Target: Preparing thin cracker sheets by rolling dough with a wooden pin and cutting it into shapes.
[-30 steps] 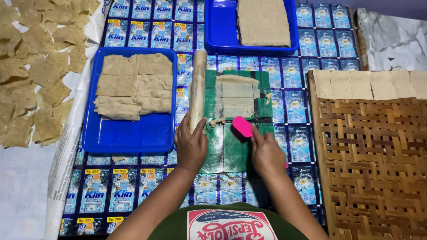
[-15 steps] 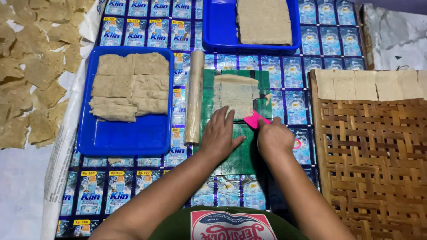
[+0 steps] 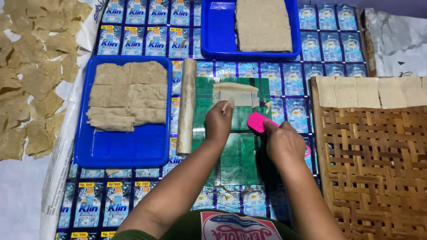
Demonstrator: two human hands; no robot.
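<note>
Left hand point(image 3: 219, 124) pinching a thin dough strip point(image 3: 225, 106) on the green sheet point(image 3: 240, 151); right hand point(image 3: 284, 144) closed around a pink cutter point(image 3: 257, 122) just beside it. Risk: tearing the soft strip, or sticking to the sheet, if pulled too fast.

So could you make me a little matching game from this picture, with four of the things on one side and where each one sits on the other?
Things:
1. rolling pin
2. pink scraper
3. cut squares
4. stacked dough sheets

Places:
A. in the near blue tray
B. in the right hand
C. along the far edge of the woven mat
D. between the near blue tray and the green sheet

Pairs: 1-D, 2-B, 3-C, 4-A
</note>
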